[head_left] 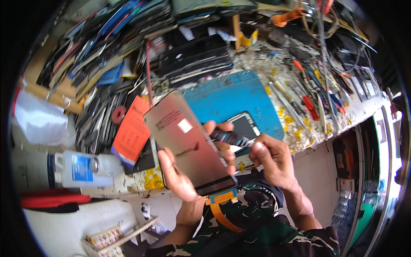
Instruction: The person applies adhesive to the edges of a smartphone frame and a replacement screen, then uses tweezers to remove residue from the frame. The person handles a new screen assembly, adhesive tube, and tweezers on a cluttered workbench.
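I have the left hand (180, 182) palm up at the near edge of the counter (308, 138), its forearm rising from below, wrapped around a display panel (177, 139) with the thumb side along the left edge and the fingers curling around the right edge. Those fingers also steady a dark tube (229, 137) just beside the panel. I see the right hand (274, 160) closed on the tube's right end, thumb and bent fingers pinched together, wrist angled inward from the lower right. The panel is held in the air, tilted, its upper end toward the counter's far left corner and its lower end past the near edge. It is a long rectangle with rounded corners and a metallic grey back that takes a pinkish sheen from my viewpoint; it carries 1 white square sticker (185, 125), small dark printing and a black band across the lower end. An orange ribbon cable (222, 217) hangs below that end. Behind, a blue mat (261, 92) lies on the counter with 1 dark phone part (243, 123) near its front edge.
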`<move>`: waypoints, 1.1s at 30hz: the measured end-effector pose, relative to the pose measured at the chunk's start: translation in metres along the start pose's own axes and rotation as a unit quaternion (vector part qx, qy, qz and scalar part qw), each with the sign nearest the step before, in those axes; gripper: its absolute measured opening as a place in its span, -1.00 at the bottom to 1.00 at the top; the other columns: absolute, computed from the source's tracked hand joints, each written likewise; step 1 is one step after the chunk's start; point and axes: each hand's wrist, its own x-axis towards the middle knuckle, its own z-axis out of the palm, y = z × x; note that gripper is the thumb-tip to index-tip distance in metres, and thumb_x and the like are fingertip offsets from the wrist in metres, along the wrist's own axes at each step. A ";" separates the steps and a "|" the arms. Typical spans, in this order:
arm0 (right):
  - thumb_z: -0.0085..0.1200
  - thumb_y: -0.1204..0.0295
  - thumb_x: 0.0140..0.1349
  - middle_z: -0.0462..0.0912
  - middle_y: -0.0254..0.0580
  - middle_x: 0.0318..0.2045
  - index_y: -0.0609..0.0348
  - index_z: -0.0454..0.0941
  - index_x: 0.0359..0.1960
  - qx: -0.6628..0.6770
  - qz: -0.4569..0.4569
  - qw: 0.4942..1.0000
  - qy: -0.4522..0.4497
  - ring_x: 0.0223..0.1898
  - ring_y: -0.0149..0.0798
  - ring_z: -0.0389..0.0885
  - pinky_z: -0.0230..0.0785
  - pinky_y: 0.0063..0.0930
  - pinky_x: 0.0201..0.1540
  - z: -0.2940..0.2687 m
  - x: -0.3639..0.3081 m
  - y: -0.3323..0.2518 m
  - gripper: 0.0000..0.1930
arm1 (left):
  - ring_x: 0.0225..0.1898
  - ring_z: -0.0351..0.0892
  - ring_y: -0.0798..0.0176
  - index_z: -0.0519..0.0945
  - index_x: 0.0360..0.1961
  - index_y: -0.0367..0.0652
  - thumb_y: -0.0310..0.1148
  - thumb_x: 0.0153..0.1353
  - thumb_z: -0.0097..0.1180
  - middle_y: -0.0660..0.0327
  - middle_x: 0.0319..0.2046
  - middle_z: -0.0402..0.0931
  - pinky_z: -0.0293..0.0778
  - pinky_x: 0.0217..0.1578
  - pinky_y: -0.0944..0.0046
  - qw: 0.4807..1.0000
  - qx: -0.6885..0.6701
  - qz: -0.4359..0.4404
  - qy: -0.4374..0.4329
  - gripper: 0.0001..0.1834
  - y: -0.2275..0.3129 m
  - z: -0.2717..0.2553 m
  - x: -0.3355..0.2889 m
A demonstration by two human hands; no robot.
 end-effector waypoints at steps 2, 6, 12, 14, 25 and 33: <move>-0.07 0.30 0.46 0.43 -0.39 -0.62 0.26 0.47 -0.46 0.080 0.008 0.997 0.002 -0.58 -0.56 0.32 0.19 -0.60 -0.50 0.002 -0.001 0.001 -0.66 | -0.16 0.57 -0.02 0.17 0.37 -0.38 0.52 0.21 -0.49 -0.40 0.26 0.10 0.57 -0.26 0.07 1.000 -0.002 -0.027 0.009 0.13 -0.002 0.003 -0.002; -0.11 0.29 0.48 0.44 -0.38 -0.61 0.25 0.45 -0.49 0.112 0.032 0.993 -0.004 -0.59 -0.56 0.32 0.17 -0.62 -0.52 0.003 -0.003 -0.003 -0.63 | -0.14 0.59 -0.10 0.14 0.38 -0.37 0.52 0.22 -0.51 -0.40 0.27 0.11 0.60 -0.24 0.04 1.000 -0.003 -0.018 0.016 0.12 -0.002 0.008 0.002; -0.13 0.33 0.48 0.53 -0.29 -0.56 0.29 0.49 -0.44 -0.046 -0.079 0.984 0.151 -0.53 -0.50 0.47 0.30 -0.58 -0.44 -0.010 -0.006 -0.012 -0.65 | -0.06 0.57 -0.19 0.06 0.40 -0.39 0.49 0.24 -0.57 -0.43 0.30 0.09 0.65 -0.29 0.01 0.988 0.121 0.089 0.020 0.11 0.009 0.010 0.005; -0.09 0.37 0.45 0.56 -0.21 -0.52 0.31 0.51 -0.39 -0.208 -0.120 0.941 0.241 -0.50 -0.41 0.52 0.34 -0.49 -0.38 -0.027 0.004 -0.009 -0.71 | -0.13 0.58 -0.07 0.03 0.42 -0.38 0.58 0.15 -0.61 -0.45 0.27 0.11 0.59 -0.28 0.09 0.983 0.149 0.095 0.049 0.20 0.016 0.011 0.003; 0.18 0.60 0.20 0.61 -0.13 -0.16 0.21 0.62 -0.09 -0.473 -0.249 0.741 0.407 -0.20 -0.27 0.58 0.43 -0.45 -0.20 -0.065 0.020 0.001 -0.77 | 0.09 0.43 -0.04 -0.18 0.47 -0.28 0.50 0.21 -0.42 -0.17 0.25 0.22 0.42 0.06 -0.08 0.964 0.206 0.164 -0.046 0.13 0.042 0.017 0.008; 0.29 0.68 0.00 0.72 -0.23 -0.41 0.24 0.66 -0.31 -0.220 -0.264 0.939 0.012 -0.49 -0.32 0.64 0.47 -0.50 -0.44 -0.021 -0.005 0.014 -0.81 | 0.48 -0.24 -0.16 -0.13 0.47 -0.21 0.45 0.20 -0.18 -0.09 0.47 -0.19 -0.47 0.42 -0.30 0.962 0.062 0.226 -0.141 0.11 0.037 0.041 0.036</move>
